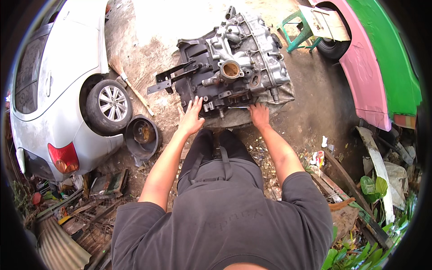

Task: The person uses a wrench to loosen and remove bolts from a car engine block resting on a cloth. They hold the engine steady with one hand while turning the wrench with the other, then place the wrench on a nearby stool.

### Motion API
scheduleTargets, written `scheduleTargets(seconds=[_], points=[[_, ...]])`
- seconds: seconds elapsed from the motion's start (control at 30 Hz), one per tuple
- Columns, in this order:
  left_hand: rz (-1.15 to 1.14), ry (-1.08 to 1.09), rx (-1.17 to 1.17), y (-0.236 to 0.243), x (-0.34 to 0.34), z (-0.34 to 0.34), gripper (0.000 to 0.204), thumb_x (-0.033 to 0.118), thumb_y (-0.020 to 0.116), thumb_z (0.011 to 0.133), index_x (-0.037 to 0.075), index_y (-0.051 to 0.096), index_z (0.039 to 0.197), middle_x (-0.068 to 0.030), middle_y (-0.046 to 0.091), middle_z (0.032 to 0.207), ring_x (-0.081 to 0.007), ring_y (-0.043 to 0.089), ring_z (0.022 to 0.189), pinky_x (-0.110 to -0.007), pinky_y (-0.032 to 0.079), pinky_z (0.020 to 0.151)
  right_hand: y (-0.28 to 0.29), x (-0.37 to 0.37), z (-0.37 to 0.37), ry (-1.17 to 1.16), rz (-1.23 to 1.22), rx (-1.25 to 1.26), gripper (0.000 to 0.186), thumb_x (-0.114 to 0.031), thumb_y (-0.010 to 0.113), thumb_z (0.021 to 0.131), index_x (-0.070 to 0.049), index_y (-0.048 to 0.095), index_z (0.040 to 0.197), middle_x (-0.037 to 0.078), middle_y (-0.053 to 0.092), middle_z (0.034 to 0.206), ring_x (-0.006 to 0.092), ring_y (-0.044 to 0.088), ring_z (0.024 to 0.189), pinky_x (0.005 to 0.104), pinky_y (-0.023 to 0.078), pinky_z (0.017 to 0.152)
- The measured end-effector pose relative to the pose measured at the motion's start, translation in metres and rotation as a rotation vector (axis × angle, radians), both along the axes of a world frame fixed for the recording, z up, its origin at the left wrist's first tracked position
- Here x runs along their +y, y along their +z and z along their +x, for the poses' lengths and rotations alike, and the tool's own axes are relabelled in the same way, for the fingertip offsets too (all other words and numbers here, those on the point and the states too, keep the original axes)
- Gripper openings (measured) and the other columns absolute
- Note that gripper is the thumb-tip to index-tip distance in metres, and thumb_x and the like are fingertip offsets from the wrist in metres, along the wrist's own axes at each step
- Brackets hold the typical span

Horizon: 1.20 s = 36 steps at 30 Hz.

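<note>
A car engine (236,67), grey metal with a black side, stands in front of me on a crumpled grey sheet (282,94). My left hand (193,118) rests against its near left edge, fingers stretched out and holding nothing. At the near right edge, my right hand (259,115) is closed round the end of a thin metal rod-like tool (238,107). The tool points left along the engine's near side; its exact kind is too small to tell. A round brown-stained opening (231,69) faces up on top, and a black bracket (167,81) juts out to the left.
A silver car (67,90) stands at left, with a black bucket (142,135) and a broom (130,85) beside it. Far right are a green stool (299,31) and a pink and green vehicle (366,67). Scrap wood (344,180) and debris lie either side of me.
</note>
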<state>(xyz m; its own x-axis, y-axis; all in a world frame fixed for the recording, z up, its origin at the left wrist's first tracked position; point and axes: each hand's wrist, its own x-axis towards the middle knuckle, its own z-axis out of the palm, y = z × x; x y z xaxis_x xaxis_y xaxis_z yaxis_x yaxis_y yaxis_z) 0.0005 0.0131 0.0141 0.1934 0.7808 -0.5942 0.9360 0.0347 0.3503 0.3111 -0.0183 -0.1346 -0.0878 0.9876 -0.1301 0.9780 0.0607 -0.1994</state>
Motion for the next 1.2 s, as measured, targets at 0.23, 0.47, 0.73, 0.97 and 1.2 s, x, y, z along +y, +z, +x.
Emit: scheduleTargets(seconds=[0.23, 0.47, 0.73, 0.97, 1.2], points=[[0.045, -0.002, -0.044, -0.005, -0.001, -0.004, 0.091, 0.019, 0.061, 0.078, 0.02, 0.014, 0.157, -0.0064, 0.013, 0.164, -0.0299, 0.015, 0.15, -0.068, 0.004, 0.114, 0.034, 0.025, 0.011, 0.041, -0.215, -0.04, 0.032, -0.04, 0.06, 0.09, -0.01, 0.072, 0.095, 0.012, 0.068, 0.098, 0.0317, 0.063, 0.098, 0.045, 0.05, 0.082], [0.043, -0.066, -0.071, -0.007, 0.001, -0.013, 0.091, 0.02, 0.06, 0.079, 0.021, 0.013, 0.157, -0.005, 0.012, 0.164, -0.0291, 0.015, 0.15, -0.068, 0.005, 0.114, 0.108, 0.018, -0.032, -0.138, -0.232, 0.207, 0.024, -0.02, 0.057, 0.084, -0.007, 0.071, 0.1, 0.018, 0.069, 0.1, 0.036, 0.066, 0.096, 0.0469, 0.052, 0.087], [0.045, -0.173, -0.093, -0.009, 0.008, -0.027, 0.092, 0.021, 0.063, 0.08, 0.02, 0.012, 0.157, -0.0045, 0.014, 0.163, -0.0279, 0.018, 0.149, -0.068, 0.005, 0.114, 0.126, -0.028, -0.158, -0.222, -0.21, 0.391, 0.029, -0.028, 0.064, 0.082, -0.003, 0.072, 0.094, 0.022, 0.067, 0.098, 0.0367, 0.067, 0.095, 0.0457, 0.054, 0.085], [0.063, -0.206, -0.118, -0.007, 0.009, -0.031, 0.091, 0.021, 0.061, 0.079, 0.019, 0.014, 0.157, -0.0047, 0.015, 0.163, -0.0282, 0.02, 0.149, -0.068, 0.003, 0.115, 0.1, -0.013, -0.147, -0.923, -0.58, 1.14, 0.027, -0.025, 0.061, 0.094, 0.001, 0.067, 0.099, 0.009, 0.065, 0.069, 0.0141, 0.06, 0.052, 0.0282, 0.046, 0.045], [0.058, -0.234, -0.116, -0.007, 0.011, -0.035, 0.09, 0.021, 0.061, 0.08, 0.02, 0.013, 0.157, -0.0043, 0.015, 0.163, -0.0281, 0.019, 0.149, -0.068, 0.004, 0.114, 0.081, -0.028, -0.141, -0.928, -0.433, 1.073, 0.028, -0.008, 0.06, 0.091, -0.002, 0.06, 0.119, 0.006, 0.06, 0.068, 0.013, 0.051, 0.049, 0.0282, 0.039, 0.041]])
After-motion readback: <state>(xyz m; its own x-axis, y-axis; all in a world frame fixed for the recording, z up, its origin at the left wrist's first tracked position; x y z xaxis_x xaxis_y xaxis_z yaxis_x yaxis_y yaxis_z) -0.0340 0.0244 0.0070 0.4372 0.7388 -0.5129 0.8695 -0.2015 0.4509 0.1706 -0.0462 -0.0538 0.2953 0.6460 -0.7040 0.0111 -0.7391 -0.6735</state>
